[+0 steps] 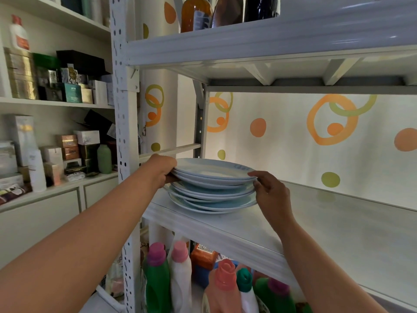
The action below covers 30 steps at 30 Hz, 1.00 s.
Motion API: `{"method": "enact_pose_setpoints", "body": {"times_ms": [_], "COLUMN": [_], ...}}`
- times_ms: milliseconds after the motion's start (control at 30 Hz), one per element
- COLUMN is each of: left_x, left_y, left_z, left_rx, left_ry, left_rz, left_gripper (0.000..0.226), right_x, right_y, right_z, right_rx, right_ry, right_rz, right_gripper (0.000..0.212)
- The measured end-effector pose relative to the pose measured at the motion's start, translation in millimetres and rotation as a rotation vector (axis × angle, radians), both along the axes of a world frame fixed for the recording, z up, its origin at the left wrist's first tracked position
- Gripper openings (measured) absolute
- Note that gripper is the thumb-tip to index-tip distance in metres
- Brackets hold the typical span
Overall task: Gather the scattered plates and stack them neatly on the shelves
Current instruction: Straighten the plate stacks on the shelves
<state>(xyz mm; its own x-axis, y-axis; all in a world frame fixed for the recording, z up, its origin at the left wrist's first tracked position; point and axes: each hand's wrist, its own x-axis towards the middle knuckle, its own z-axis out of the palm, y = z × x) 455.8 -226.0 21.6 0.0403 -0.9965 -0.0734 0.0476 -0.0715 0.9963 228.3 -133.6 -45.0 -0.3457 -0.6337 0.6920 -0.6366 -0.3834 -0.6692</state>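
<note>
Plates [212, 171] pinched at both rims by your left hand [161, 170] and right hand [270, 193]. Lower stack [212, 199] sits skewed near the shelf [338, 222] edge; land off-centre and it slides off.

**Both hands closed on the plate stack**

Both bare arms are stretched forward and upward toward the stack of plates [213, 186]. The left hand [161, 171] is clamped on the stack's left edge, thumb on top and fingers tucked beneath the upper plates. The right hand [272, 192] is pressed against the right edge (fingers curled around the rim), with the wrist bent slightly downward.
</note>
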Motion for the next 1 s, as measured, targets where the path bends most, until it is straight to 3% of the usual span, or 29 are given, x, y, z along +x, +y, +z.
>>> {"method": "enact_pose_setpoints", "body": {"times_ms": [133, 300, 433, 567, 667, 1000], "left_x": [-1, -1, -3, -1, 5, 1], "left_y": [-3, -5, -6, 1, 4, 3], "left_z": [-3, -4, -5, 2, 4, -1], "left_rx": [0.011, -0.009, -0.037, -0.024, 0.014, -0.005], "left_ry": [0.095, 0.125, 0.061, 0.174, 0.305, 0.340], "left_rz": [0.019, 0.031, 0.068, 0.003, -0.054, -0.060], "left_gripper": [0.019, 0.021, 0.033, 0.018, 0.026, 0.015], "right_x": [0, 1, 3, 3, 2, 1], "right_y": [-1, 2, 3, 2, 2, 3], "right_z": [-1, 3, 3, 3, 2, 1], "right_rx": [0.048, 0.077, 0.081, 0.080, 0.101, 0.111], "right_ry": [0.069, -0.077, -0.065, -0.071, -0.069, -0.044], "right_rz": [-0.025, 0.028, 0.028, 0.026, 0.073, 0.107], "right_gripper": [0.037, 0.042, 0.039, 0.030, 0.026, 0.016]}}
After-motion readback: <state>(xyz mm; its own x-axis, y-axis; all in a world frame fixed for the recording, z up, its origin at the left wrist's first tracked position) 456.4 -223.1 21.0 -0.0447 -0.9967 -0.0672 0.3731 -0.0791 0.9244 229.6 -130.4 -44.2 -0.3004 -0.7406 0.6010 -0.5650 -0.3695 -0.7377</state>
